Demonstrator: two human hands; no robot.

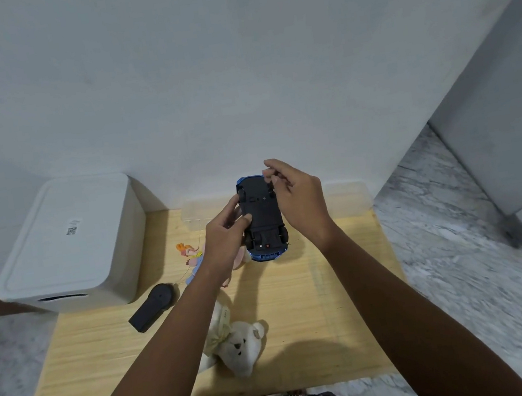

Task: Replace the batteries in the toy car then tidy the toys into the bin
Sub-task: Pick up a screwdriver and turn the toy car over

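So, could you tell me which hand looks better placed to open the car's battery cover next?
Probably the right hand: its fingertips are already at the upturned car underside, while the left hand grips it.

The left arm point(162, 362) covers most of the doll point(190, 254) and part of the teddy point(240, 348), so their full shape cannot be seen. The car point(262, 217) shows only its dark underside; its body is turned away, and the small parts near the red dot are too tiny to tell. The right hand point(296, 199) hides one front wheel. The bin point(347, 199) is partly behind the hands. The label on the white box point(68, 245) is too small to read.
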